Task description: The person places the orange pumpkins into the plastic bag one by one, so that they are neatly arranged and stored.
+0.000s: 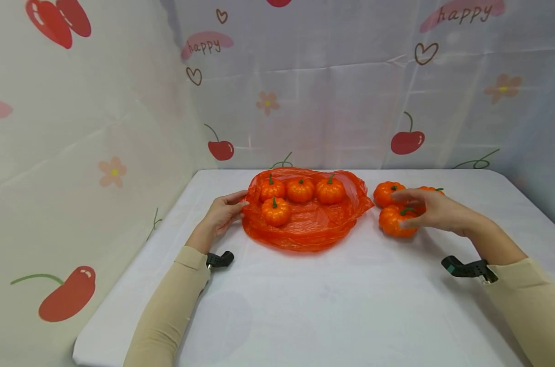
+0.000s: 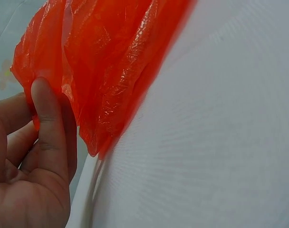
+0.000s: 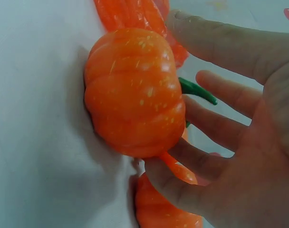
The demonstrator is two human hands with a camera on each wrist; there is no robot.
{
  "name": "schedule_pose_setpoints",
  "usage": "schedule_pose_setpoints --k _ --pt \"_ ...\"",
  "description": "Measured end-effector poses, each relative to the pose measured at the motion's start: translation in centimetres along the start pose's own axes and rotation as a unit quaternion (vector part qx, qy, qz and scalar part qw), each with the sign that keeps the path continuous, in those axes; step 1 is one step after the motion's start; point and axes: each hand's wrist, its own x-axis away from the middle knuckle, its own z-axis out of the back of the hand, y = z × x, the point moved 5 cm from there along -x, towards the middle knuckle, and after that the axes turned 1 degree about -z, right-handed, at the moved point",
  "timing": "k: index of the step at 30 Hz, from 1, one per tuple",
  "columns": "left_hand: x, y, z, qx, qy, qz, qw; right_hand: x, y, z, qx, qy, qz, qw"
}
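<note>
A red plastic bag (image 1: 305,229) lies spread on the table with several small orange pumpkins inside, one of them the front-left pumpkin (image 1: 276,211). My left hand (image 1: 219,214) pinches the bag's left edge between thumb and fingers; in the left wrist view the thin film (image 2: 106,71) rises from the fingertips. To the right of the bag, my right hand (image 1: 435,210) hovers over a pumpkin (image 3: 135,92) with a green stem, its fingers spread and curving loosely about it. Whether the fingertips touch the pumpkin I cannot tell.
Behind that pumpkin sits another pumpkin (image 1: 387,193), and a further pumpkin (image 1: 430,189) is partly hidden by the right hand. The white table (image 1: 323,306) meets a patterned cloth wall (image 1: 323,122) at the back and a similar one at the left.
</note>
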Motion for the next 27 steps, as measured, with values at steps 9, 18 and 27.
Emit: schedule_pose_setpoints --k 9,18,27 --pt "-0.1 0.1 -0.1 0.004 -0.004 -0.005 1.0 -0.1 1.4 -0.7 0.002 -0.013 -0.012 1.0" --pt "0.0 0.2 -0.1 0.003 -0.009 -0.006 0.9999 -0.2 2.0 -1.2 0.011 -0.025 -0.014 1.0" --pt "0.0 0.1 0.1 0.002 -0.004 -0.001 1.0 -0.1 1.8 -1.7 0.005 -0.044 -0.019 0.999"
